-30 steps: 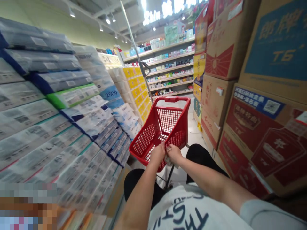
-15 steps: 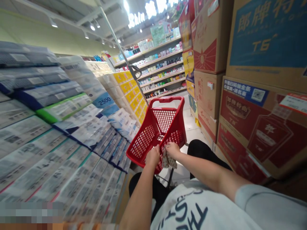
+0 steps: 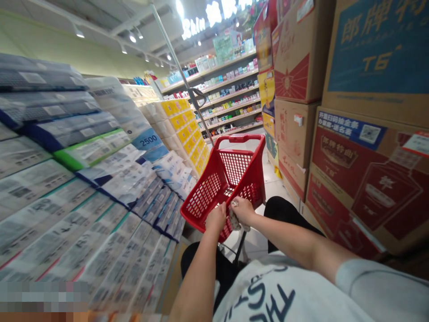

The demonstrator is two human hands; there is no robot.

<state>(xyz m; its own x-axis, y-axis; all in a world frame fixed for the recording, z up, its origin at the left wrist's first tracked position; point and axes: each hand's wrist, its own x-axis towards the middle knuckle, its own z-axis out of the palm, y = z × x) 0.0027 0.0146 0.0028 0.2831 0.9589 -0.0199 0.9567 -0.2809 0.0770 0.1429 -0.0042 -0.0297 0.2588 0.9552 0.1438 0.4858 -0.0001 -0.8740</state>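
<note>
A red plastic shopping cart (image 3: 231, 176) with grid-like walls stands right in front of me, and I see only its bare floor inside. My left hand (image 3: 216, 218) is closed at the cart's near edge. Close beside it, my right hand (image 3: 241, 210) is closed at the same edge. A light patterned cloth (image 3: 235, 222) hangs down from my right hand. The fingers of both hands hide the part of the cart they grip.
Stacked white and blue packages (image 3: 77, 214) line the left side. Large cardboard boxes (image 3: 355, 174) rise close on the right. A thin metal pole (image 3: 177, 60) slants up beyond the cart. Shelves of small goods (image 3: 228, 89) stand behind, past a strip of pale floor (image 3: 271, 179).
The cart and both hands have shifted slightly right in view, along with the shelves and boxes. The cloth hangs a little more bunched under my right hand. Both grips stay closed.
</note>
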